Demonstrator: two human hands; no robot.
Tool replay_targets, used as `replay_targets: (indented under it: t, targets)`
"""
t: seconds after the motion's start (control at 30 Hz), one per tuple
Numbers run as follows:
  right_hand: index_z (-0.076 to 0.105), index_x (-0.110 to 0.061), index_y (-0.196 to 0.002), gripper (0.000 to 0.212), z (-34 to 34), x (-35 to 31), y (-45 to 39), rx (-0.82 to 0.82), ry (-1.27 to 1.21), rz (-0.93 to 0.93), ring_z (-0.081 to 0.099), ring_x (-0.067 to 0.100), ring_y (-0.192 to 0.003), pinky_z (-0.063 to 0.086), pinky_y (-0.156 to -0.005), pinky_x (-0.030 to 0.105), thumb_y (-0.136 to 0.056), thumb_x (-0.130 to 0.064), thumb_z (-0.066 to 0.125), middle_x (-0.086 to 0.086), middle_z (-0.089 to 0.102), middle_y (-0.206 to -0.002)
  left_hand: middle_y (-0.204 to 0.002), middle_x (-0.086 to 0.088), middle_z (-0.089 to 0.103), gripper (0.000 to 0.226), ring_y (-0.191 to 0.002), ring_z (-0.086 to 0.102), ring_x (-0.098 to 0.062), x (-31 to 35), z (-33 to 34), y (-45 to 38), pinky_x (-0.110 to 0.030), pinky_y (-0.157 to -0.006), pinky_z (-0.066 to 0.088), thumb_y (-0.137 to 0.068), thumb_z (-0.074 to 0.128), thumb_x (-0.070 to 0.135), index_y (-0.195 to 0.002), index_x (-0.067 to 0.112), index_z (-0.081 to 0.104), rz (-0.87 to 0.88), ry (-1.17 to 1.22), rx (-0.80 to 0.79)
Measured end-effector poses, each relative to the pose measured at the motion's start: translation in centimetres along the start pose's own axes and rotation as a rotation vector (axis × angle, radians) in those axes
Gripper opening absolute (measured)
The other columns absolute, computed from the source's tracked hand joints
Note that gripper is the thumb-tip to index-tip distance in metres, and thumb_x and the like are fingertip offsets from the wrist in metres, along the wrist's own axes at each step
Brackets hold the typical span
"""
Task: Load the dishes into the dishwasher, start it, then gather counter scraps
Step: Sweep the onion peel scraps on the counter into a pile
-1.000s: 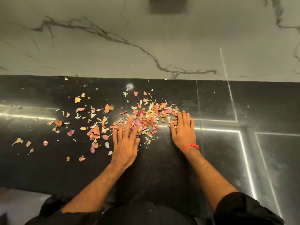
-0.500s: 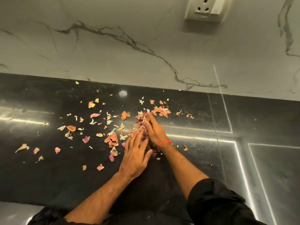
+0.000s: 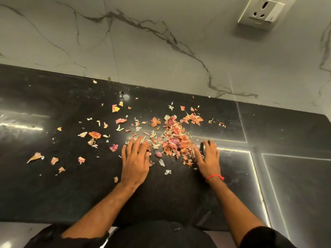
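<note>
Pink-orange scrap pile (image 3: 176,140) between 2 flat, straight-fingered hands, left grip (image 3: 136,158) and right grip (image 3: 208,159) holding nothing.

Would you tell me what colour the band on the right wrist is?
Red; the band shows best in the head view.

Black polished worktop (image 3: 53,190); heaped peel scraps (image 3: 176,140) at centre, loose scraps (image 3: 95,135) scattered toward nine o'clock, both hands resting flat at the heap's sides.

Single head view, looking steeply down, close over black counter (image 3: 53,185), facing wall (image 3: 161,59).
</note>
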State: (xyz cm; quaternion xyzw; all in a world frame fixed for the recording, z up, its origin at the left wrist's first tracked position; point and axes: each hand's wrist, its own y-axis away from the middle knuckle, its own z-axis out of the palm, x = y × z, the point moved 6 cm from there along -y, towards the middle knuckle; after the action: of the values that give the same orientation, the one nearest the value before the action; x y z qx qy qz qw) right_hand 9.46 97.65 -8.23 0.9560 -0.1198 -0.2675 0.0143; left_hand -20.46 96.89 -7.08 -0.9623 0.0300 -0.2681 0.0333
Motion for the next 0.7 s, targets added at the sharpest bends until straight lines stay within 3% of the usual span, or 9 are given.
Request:
replay_targets:
  t: [0.1, 0.23, 0.3, 0.4, 0.5, 0.6, 0.7]
  targets:
    - [0.025, -0.024, -0.153, 0.063, 2.3, -5.3, 1.5, -0.047, -0.267, -0.052, 0.018, 0.020, -0.148, 0.015, -0.122, 0.048, -0.099, -0.052, 0.040, 0.005, 0.028, -0.159, -0.162, 0.001, 0.028, 0.044, -0.154, 0.013, -0.023, -1.6, -0.4, 1.0, -0.056, -0.123, 0.013, -0.103, 0.031, 0.031, -0.145, 0.030, 0.045, -0.023, 0.044, 0.008]
    - [0.027, -0.030, -0.153, 0.058, 3.5, -11.1, 2.5, -0.110, -0.607, -0.105, 0.031, 0.000, -0.141, 0.027, -0.119, 0.030, -0.099, -0.042, 0.044, -0.009, 0.033, -0.155, -0.164, 0.005, 0.023, 0.048, -0.155, 0.007, -0.015, -2.8, -1.3, 3.1, -0.050, -0.125, 0.009, -0.103, 0.031, 0.029, -0.150, 0.031, 0.039, -0.046, 0.124, 0.021]
    - [0.028, -0.027, -0.152, 0.053, 2.9, -11.3, 2.4, -0.012, -0.569, -0.099, 0.032, -0.003, -0.139, 0.029, -0.117, 0.025, -0.102, -0.034, 0.045, -0.008, 0.033, -0.155, -0.165, 0.006, 0.020, 0.047, -0.155, 0.004, -0.011, -3.2, -1.6, 4.0, -0.048, -0.126, 0.008, -0.103, 0.034, 0.027, -0.150, 0.031, 0.038, -0.054, 0.203, 0.030]
    - [0.026, -0.021, -0.152, 0.056, 3.4, -9.7, 2.3, 0.111, -0.336, -0.067, 0.016, 0.014, -0.149, 0.019, -0.122, 0.044, -0.101, -0.038, 0.042, 0.002, 0.021, -0.161, -0.165, 0.008, 0.019, 0.046, -0.154, 0.004, -0.010, -4.8, -2.5, 5.3, -0.043, -0.125, 0.008, -0.103, 0.038, 0.024, -0.148, 0.029, 0.042, -0.083, 0.297, 0.074]
    - [0.016, -0.021, -0.155, 0.069, 5.7, -9.5, 3.1, -0.009, -0.110, -0.062, 0.001, 0.018, -0.151, 0.003, -0.123, 0.046, -0.098, -0.053, 0.034, 0.005, 0.007, -0.164, -0.165, 0.010, 0.018, 0.046, -0.154, 0.003, -0.010, -6.9, -3.4, 6.5, -0.043, -0.125, 0.010, -0.102, 0.038, 0.024, -0.148, 0.030, 0.042, -0.145, 0.359, 0.125]
    - [0.011, -0.028, -0.156, 0.071, 7.5, -12.6, 4.1, -0.112, -0.185, -0.187, 0.002, 0.017, -0.151, 0.007, -0.123, 0.049, -0.097, -0.056, 0.039, -0.005, -0.003, -0.164, -0.164, 0.010, 0.021, 0.046, -0.154, 0.004, -0.010, -9.2, -4.6, 7.4, -0.047, -0.125, 0.013, -0.103, 0.037, 0.024, -0.148, 0.029, 0.042, -0.198, 0.394, 0.177]
    - [0.013, -0.026, -0.156, 0.068, 7.7, -15.9, 5.3, -0.068, -0.103, -0.336, -0.011, 0.015, -0.151, 0.002, -0.123, 0.048, -0.098, -0.051, 0.038, -0.001, -0.005, -0.165, -0.164, 0.010, 0.022, 0.045, -0.154, 0.006, -0.010, -10.5, -5.6, 8.0, -0.047, -0.124, 0.014, -0.103, 0.037, 0.023, -0.147, 0.026, 0.044, -0.198, 0.389, 0.217]
